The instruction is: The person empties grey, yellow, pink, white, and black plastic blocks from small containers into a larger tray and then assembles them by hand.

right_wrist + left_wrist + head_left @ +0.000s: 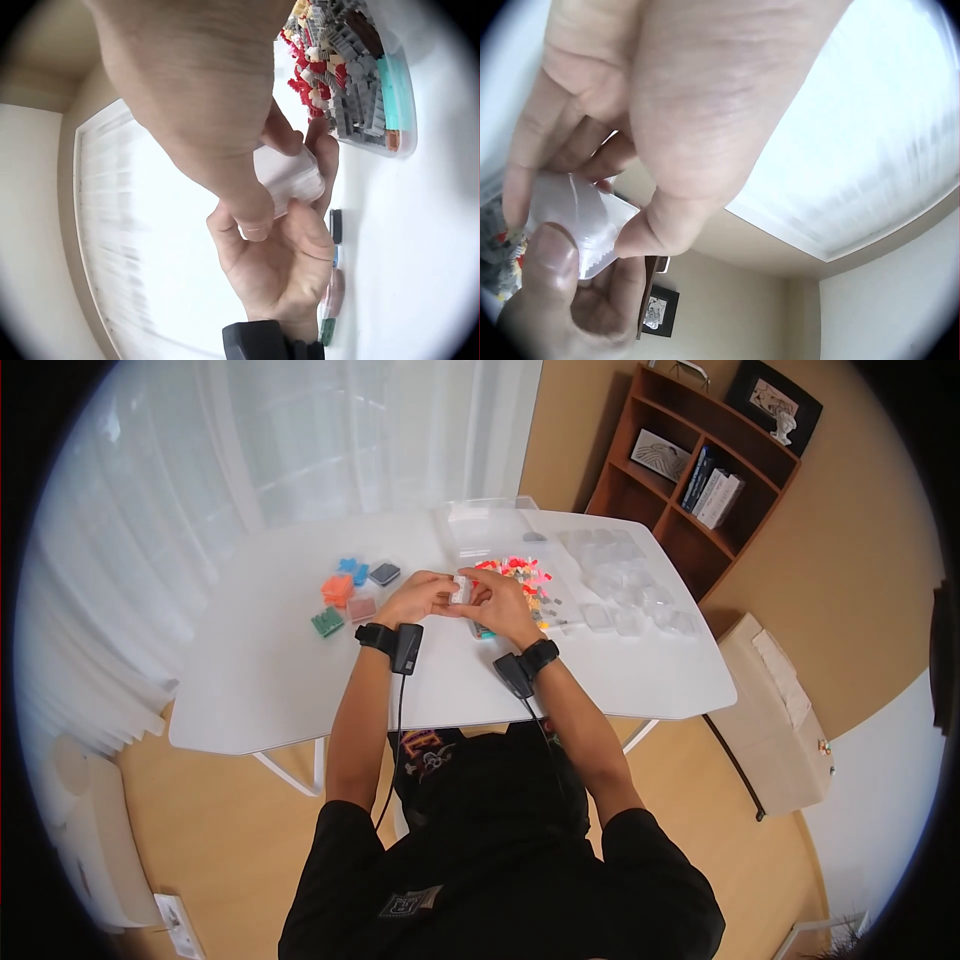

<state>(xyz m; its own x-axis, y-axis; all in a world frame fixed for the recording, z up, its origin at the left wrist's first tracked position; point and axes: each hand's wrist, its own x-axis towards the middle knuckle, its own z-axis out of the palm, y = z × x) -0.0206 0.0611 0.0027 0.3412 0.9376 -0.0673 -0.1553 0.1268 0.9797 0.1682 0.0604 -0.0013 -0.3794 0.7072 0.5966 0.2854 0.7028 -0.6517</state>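
Note:
Over the middle of the table, both hands hold a small clear plastic box (461, 590) with whitish contents. My left hand (418, 598) grips it from the left, thumb and fingers pressed on its sides. From the other side my right hand (503, 606) pinches the same box, its thumb near one edge. In the left wrist view the box (581, 221) shows a clear rim with small ridges, partly covered by fingers. The right wrist view has the box (289, 176) between the fingertips of both hands.
Beside the right hand, a clear bin (407, 142) holds loose toy bricks (360, 82) in red, grey and beige. To the left lie blue (352, 570), orange (337, 591) and green pieces (327, 622), plus a dark box (385, 574). Several clear containers (628, 622) stand at right.

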